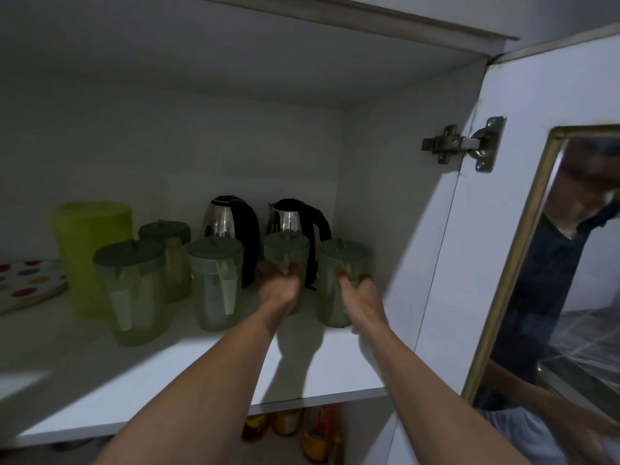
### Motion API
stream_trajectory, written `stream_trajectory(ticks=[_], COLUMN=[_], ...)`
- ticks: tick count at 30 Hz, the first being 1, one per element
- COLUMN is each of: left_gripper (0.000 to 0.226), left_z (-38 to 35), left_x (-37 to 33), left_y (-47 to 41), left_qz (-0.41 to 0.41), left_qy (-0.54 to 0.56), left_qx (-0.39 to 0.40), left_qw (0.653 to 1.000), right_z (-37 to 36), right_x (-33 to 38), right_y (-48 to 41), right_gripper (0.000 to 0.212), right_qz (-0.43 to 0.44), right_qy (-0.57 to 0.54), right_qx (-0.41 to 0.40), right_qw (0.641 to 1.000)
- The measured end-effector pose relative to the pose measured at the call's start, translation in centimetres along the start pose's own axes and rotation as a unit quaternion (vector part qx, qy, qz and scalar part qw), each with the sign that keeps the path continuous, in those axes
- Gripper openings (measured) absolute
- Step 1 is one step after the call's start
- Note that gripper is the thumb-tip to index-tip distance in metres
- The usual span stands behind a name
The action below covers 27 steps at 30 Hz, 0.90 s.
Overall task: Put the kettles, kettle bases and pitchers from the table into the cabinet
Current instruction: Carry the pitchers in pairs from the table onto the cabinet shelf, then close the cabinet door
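It's pretty dim in the cabinet point(379, 156), so details are murky. Your left hand point(280, 290) covers the lower half of one pitcher point(286, 248), fingers curled around its handle. Your right hand point(360, 297) wraps the handle side of the rightmost pitcher point(344, 260), hiding part of its body. Both pitchers sit upright on the shelf point(201, 374).

Count-wise, you've got five green-lidded pitchers in total: those two, plus one in the middle point(216, 283), one front left point(131, 290) and one behind it point(167, 253), half hidden. Two steel kettles point(231, 219) point(297, 219) with black handles stand at the back, their bottoms blocked by the pitchers, so I can't tell whether there are bases under them. A yellow-green container point(90, 239) stands far left, beside a polka-dot plate point(27, 283) cut off by the edge. Blurry jars point(288, 424) sit below the shelf.
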<state>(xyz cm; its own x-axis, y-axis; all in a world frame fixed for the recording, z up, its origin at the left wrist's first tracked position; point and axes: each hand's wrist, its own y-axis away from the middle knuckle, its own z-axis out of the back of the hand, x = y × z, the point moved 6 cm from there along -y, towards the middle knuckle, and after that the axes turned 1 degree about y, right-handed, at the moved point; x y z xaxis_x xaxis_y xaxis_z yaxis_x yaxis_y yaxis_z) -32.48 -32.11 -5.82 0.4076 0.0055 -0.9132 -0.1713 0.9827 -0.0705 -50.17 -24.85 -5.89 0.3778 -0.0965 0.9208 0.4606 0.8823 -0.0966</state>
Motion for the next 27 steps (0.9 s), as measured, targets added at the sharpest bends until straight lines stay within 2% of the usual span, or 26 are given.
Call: stream_trajectory(ticks=[4,8,13,17,21,23,27], left_gripper=[0.069,0.047,0.042,0.027,0.027,0.028,0.026], left_z=[1.7,4.4,8.2,10.9,11.8,12.3,13.4], left_x=[-1.8,-3.6,-5.4,-6.8,-8.5,-9.0,-9.8], left_y=[2.0,4.8,8.8,12.4,17.5,20.8,26.3], left_qz=[-0.032,-0.072,-0.119,-0.184,-0.289,-0.328,-0.375], left_qy=[-0.047,-0.046,-0.026,-0.037,-0.064,-0.069,-0.072], left_qx=[-0.007,-0.054,-0.111,-0.076,0.016,0.054,0.080], left_qw=[0.998,0.995,0.986,0.979,0.955,0.940,0.921], right_z=[0.7,2.0,4.3,6.2,9.1,10.8,13.9], right_x=[0.7,2.6,5.5,8.2,9.9,10.5,11.7], right_y=[0.9,3.7,8.4,14.7,21.0,24.1,30.0], right_gripper=[0.055,0.069,0.062,0.052,0.040,0.042,0.044], right_qz=[0.014,0.043,0.073,0.122,0.145,0.148,0.156], right_qy=[0.041,0.100,0.149,0.183,0.219,0.241,0.268], right_qx=[-0.024,-0.056,-0.061,-0.039,-0.047,-0.060,-0.085], right_qw=[0.999,0.992,0.984,0.975,0.964,0.957,0.947])
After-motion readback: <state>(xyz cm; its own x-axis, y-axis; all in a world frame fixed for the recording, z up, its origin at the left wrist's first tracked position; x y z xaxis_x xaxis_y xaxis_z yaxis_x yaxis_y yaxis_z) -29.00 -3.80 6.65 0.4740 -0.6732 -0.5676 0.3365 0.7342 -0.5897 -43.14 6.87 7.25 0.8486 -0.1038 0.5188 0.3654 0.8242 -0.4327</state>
